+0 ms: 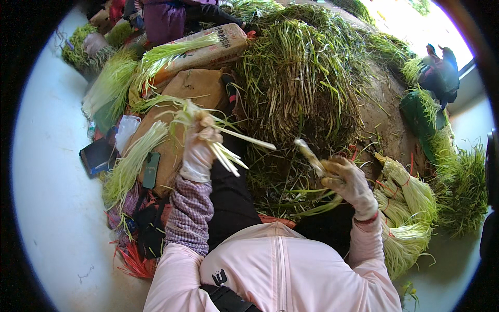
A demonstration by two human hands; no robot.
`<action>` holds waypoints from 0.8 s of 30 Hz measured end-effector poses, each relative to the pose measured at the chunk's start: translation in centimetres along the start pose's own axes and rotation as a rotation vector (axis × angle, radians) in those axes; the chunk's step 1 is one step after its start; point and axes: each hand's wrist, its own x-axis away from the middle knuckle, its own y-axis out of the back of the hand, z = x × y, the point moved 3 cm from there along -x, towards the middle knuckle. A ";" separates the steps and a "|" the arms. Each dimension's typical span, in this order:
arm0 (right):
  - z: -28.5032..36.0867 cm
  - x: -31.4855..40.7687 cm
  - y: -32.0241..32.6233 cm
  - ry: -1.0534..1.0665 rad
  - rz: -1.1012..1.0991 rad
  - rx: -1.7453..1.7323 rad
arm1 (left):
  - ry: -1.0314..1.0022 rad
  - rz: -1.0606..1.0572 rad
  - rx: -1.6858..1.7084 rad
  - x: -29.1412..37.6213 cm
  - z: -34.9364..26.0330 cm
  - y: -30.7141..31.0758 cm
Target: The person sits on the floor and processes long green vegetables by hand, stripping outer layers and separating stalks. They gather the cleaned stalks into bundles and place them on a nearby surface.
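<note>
My left hand [202, 136], in a pale glove, is closed around several peeled pale stalks [228, 154] of a leafy vegetable, perhaps garlic chives. Their ends point right and down; the leaves trail behind the wrist. Level with my waist on the right, my right hand [345, 177], gloved too, has the blurred end of a whitish, partly brown stalk [310, 154] at its fingertips. Green leaves hang below that hand. Beyond both hands stands a large heap of unpeeled stalks with roots [300, 82]. Left of my left hand, peeled stalks [136, 160] lie on a brown padded surface [167, 171].
A phone [151, 170] lies by my left forearm. Bundles tied with red string [405, 187] are at right. Red strips [134, 259] lie lower left. A printed sack [226, 43] bears more stalks. One person [163, 19] is at upper left, another [440, 74] at far right.
</note>
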 end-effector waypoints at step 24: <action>2.4 -3.4 -8.9 0.106 0.241 -0.257 | 1.347 -0.647 -1.215 22.2 -1.0 1.8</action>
